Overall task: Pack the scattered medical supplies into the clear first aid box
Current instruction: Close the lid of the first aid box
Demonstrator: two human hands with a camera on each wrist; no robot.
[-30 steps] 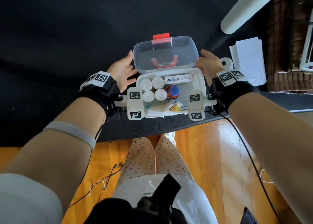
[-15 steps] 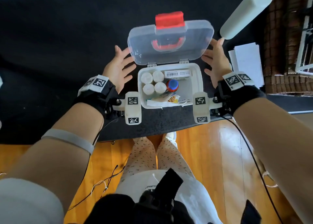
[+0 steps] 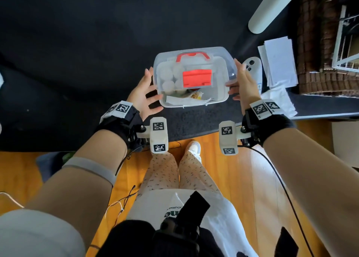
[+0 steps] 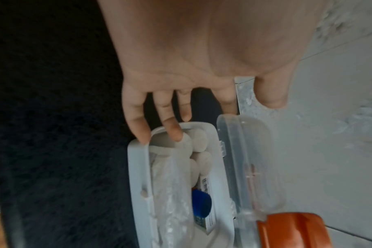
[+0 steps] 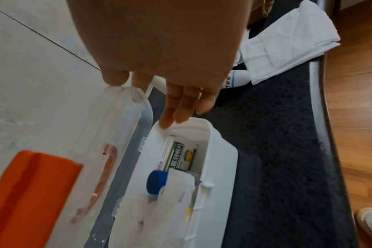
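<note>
Two hands close the lid on a packed first aid box

Both the left hand [image 3: 142, 93] and the right hand [image 3: 245, 83] flank the clear first aid box [image 3: 194, 99] on the dark surface [image 3: 77, 43], fingers straight and spread, gripping nothing, fingertips brushing the half-lowered lid [image 3: 219, 62]. Inside sit white rolls [image 5: 142, 213], a blue-capped bottle [image 5: 157, 182] and a medicine carton [image 5: 181, 156], so packing looks finished and closing is the step in hand. The next move calls for pressing the lid flat and snapping down the red latch [image 3: 197, 78]. The lid hides much of the contents from the head view, and both wrist views are blurred, so exact finger contact is hard to make out
</note>
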